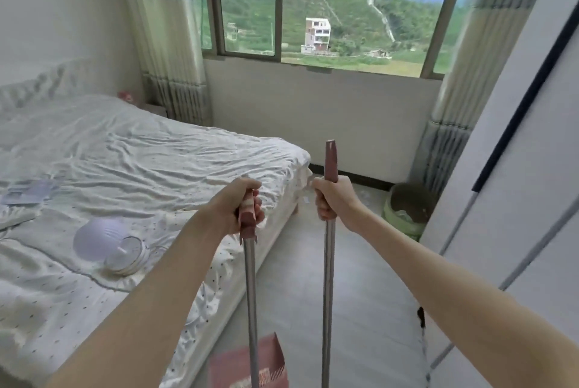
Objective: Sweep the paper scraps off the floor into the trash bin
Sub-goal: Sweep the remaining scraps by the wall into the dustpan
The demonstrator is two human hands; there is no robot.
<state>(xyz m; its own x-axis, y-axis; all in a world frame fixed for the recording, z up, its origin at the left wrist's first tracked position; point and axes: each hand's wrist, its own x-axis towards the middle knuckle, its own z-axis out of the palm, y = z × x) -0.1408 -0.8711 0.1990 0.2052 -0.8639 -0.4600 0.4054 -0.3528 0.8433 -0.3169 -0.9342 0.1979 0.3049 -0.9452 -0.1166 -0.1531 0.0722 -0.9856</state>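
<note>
My left hand (pixel 241 206) grips the reddish top of a metal handle (pixel 250 293) that runs down to a reddish dustpan (pixel 247 362) at the bottom edge. My right hand (pixel 332 202) grips a second metal pole, the broom handle (pixel 327 293), just below its reddish end cap; the broom head is out of view. Both poles stand nearly upright over the grey floor (pixel 360 309). A green-rimmed trash bin (pixel 407 209) stands in the far right corner, under the curtain. One small white paper scrap (pixel 305 199) lies on the floor by the bed's foot corner.
A bed (pixel 125 168) with a crumpled white sheet fills the left, with a round white fan (pixel 109 246) and papers on it. A white wardrobe (pixel 517 168) lines the right. A thin metal frame (pixel 470 325) leans near the wardrobe. A window wall closes the far end.
</note>
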